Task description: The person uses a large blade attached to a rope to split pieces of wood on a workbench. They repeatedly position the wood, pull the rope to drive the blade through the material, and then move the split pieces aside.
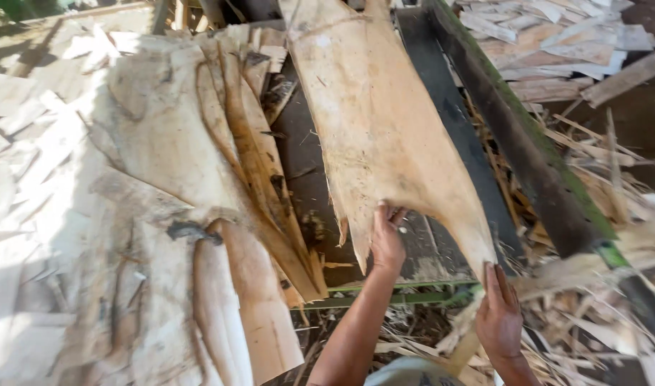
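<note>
A large tan sheet of thin wood veneer lies along a dark conveyor bed. My left hand grips its ragged near edge, fingers curled over the sheet. My right hand holds the sheet's near right corner, fingers pointing up along it. The sheet's near edge is torn into jagged points between my hands.
A pile of curled veneer sheets covers the left side. A dark metal rail with green edging runs diagonally on the right. Wood scraps and splinters litter the ground to the right and below the frame.
</note>
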